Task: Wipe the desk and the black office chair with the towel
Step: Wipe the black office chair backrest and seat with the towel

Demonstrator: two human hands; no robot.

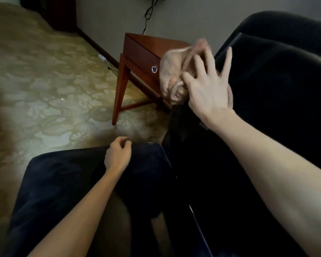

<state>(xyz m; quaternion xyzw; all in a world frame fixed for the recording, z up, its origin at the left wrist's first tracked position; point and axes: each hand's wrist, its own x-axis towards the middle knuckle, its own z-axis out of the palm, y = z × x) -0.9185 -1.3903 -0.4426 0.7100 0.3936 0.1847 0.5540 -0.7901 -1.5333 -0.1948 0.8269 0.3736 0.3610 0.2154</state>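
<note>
A crumpled beige towel (170,71) is bunched against the front edge of the black office chair (278,86), which fills the right side of the view. My right hand (206,89) lies over the towel and the chair with its fingers spread and straight, the thumb touching the towel's folds. The hand and towel are motion-blurred. My left hand (118,155) hovers over my knee, fingers loosely curled, holding nothing. The red-brown wooden desk (143,51), with a drawer and a ring pull, stands just behind the towel against the wall.
My leg in dark blue trousers (63,182) takes up the lower left. A patterned gold carpet (44,80) spreads to the left. A white power strip (102,57) lies by the skirting board, and a black cable (148,12) hangs down the wall above the desk.
</note>
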